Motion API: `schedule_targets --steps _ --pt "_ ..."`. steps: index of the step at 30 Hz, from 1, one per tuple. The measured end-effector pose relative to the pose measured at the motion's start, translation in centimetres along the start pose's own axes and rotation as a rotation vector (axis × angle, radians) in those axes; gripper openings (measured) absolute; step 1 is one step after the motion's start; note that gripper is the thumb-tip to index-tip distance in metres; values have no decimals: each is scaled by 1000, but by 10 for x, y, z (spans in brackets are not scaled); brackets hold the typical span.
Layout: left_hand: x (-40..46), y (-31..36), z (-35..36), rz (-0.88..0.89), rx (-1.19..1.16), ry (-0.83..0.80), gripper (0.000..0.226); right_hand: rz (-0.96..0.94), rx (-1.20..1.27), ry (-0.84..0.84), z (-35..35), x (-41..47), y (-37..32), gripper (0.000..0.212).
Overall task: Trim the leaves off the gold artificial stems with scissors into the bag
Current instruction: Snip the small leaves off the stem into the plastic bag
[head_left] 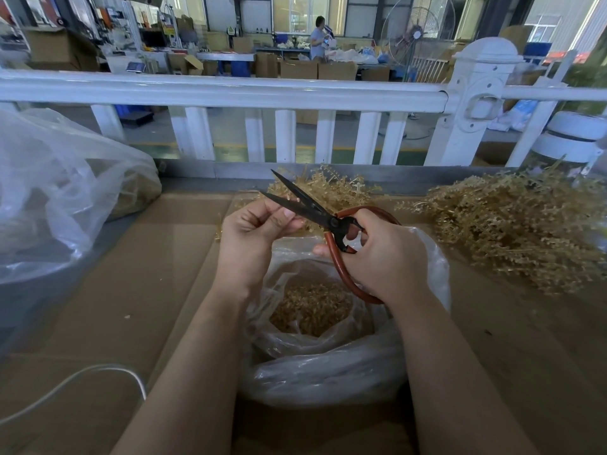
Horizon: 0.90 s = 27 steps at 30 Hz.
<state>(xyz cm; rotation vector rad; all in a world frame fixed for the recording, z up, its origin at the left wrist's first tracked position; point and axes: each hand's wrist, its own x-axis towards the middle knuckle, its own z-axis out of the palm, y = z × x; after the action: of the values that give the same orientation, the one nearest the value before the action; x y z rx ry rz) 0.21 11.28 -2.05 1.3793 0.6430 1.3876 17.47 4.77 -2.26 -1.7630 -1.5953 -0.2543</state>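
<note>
My right hand (pixel 384 257) grips the red-brown handles of the black-bladed scissors (pixel 303 201), whose blades stand apart and point up and left. My left hand (pixel 256 231) pinches a gold artificial stem (pixel 328 188) just left of the blades; its leafy sprigs fan out behind the scissors. Directly below both hands sits a clear plastic bag (pixel 328 366), mouth wide, with a heap of cut gold leaves (pixel 312 310) inside.
A big pile of gold stems (pixel 512 231) lies on the cardboard-covered table (pixel 131 290) at the right. A large clear bag (pixel 59 198) stands at the left. A white cable (pixel 82 379) curves at the lower left. A white railing (pixel 230 93) runs behind the table.
</note>
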Motion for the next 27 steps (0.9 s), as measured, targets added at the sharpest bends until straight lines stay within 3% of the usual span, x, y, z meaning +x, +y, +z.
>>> schedule_targets --steps 10,19,27 --pt "2 -1 -5 7 -10 -35 28 10 21 -25 3 0 2 60" --pt "3 -4 -4 -2 17 -6 14 14 22 -67 4 2 3 70" --pt "3 -2 -3 46 129 33 15 4 -8 -68 3 -1 2 42"
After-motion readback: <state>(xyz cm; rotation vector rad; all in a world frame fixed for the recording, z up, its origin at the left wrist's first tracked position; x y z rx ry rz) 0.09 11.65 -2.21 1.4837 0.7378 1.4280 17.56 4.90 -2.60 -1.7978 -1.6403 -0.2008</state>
